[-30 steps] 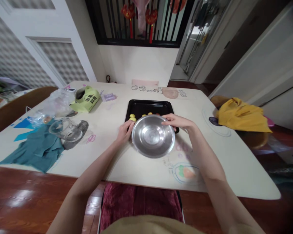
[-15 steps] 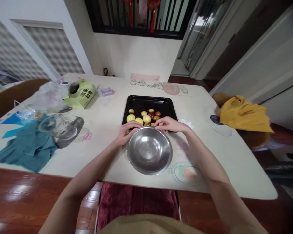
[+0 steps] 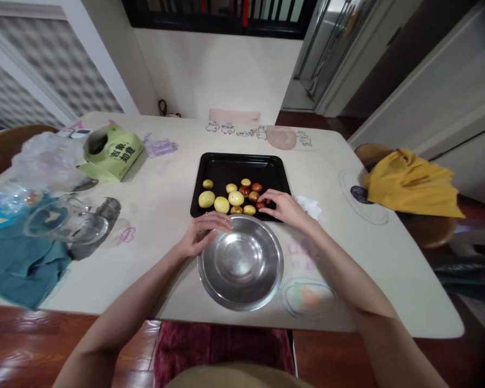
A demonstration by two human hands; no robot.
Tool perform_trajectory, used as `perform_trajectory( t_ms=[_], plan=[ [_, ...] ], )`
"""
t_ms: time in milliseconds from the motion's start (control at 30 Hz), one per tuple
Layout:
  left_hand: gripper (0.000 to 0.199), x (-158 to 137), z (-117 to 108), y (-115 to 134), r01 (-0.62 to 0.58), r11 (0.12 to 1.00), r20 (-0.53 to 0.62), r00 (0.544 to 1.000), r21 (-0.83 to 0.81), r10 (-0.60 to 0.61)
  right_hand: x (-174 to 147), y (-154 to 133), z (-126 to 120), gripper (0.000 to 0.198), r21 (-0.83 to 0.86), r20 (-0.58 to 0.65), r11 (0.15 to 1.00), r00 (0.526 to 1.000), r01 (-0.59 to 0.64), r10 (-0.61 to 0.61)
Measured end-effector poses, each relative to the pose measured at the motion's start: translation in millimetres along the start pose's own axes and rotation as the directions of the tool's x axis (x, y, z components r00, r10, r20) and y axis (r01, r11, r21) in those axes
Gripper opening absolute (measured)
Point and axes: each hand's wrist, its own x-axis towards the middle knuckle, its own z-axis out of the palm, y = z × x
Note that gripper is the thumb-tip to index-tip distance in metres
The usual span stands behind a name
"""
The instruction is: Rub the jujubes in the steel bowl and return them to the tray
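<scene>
A round steel bowl (image 3: pixel 241 262) sits on the table before me with nothing in it. My left hand (image 3: pixel 206 233) lies over its far left rim, fingers stretched out and slightly apart. Behind the bowl is a black baking tray (image 3: pixel 237 164). Its near part holds several larger pale yellow-green fruits (image 3: pixel 221 204) and smaller ones that look like jujubes (image 3: pixel 244 191), coloured yellow to dark red. At the tray's near right, my right hand (image 3: pixel 278 207) has thumb and index finger around a dark red jujube (image 3: pixel 261 206), which still rests on the tray.
To the left are a glass pitcher (image 3: pixel 70 222) lying on its side, a teal cloth (image 3: pixel 22 267), a green paper bag (image 3: pixel 115 153) and clear plastic bags (image 3: pixel 46 159). A crumpled white tissue (image 3: pixel 309 206) lies right of the tray. A yellow cloth (image 3: pixel 414 183) hangs over a chair at right.
My right hand has left the bowl's rim and reached into the tray, its fingers around a jujube. My left hand has spread flatter over the rim. The view has tilted down a little.
</scene>
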Motion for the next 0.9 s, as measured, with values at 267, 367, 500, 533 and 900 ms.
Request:
perform_trajectory(
  t_ms=[267,367,500,533,900],
  plan=[
    [0.028,0,0,4,-0.003,1.0,0.071,0.997,0.014,0.002,-4,-4,-2,0.029,0.011,0.045,1.0,0.999,0.018,-0.018],
    [0.029,0,0,5,0.011,1.0,0.067,0.998,0.024,-0.013,-8,-22,-14,0.029,0.1,-0.033,0.994,0.998,0.051,-0.048],
    [0.03,1,-1,6,0.037,0.999,0.077,0.996,0.03,-0.039,-18,-63,-26,0.029,0.185,-0.079,0.973,0.989,0.142,-0.129],
    [0.031,1,-1,6,0.043,0.999,0.078,0.996,0.032,-0.045,-21,-72,-26,0.028,0.204,-0.04,0.964,0.985,0.173,-0.169],
    [0.032,1,-1,4,0.021,0.999,0.054,0.998,0.044,-0.023,-28,-96,27,0.021,0.057,0.323,0.96,0.905,0.275,-0.278]
  ],
)
